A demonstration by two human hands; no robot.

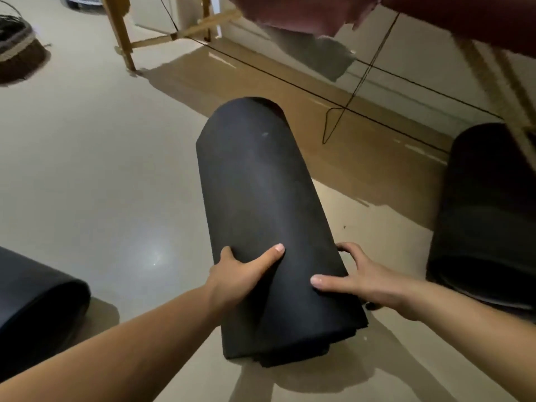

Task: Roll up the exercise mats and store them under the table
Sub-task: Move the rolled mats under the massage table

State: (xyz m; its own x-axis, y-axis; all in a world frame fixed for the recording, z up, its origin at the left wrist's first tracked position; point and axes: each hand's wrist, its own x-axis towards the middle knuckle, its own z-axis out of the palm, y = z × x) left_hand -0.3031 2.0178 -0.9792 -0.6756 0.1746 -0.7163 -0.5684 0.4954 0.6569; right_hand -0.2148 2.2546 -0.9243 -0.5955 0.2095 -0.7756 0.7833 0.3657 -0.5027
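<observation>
A rolled black exercise mat (255, 198) lies lengthwise in front of me, its far end pointing toward the table. My left hand (237, 274) grips its near left side, thumb on top and fingers curled underneath. On the near right side my right hand (356, 274) grips the roll too, thumb lying across the top. A second rolled black mat (487, 213) lies at the right, partly under the table (435, 13). Part of a third black mat (34, 297) shows at the lower left.
The table has wooden legs (121, 33) and a dark red cover hanging at the top. Thin black cables (333, 97) stretch between the legs above the floor. A woven basket (17, 50) stands at the far left. Beige floor (101, 169) spreads to the left.
</observation>
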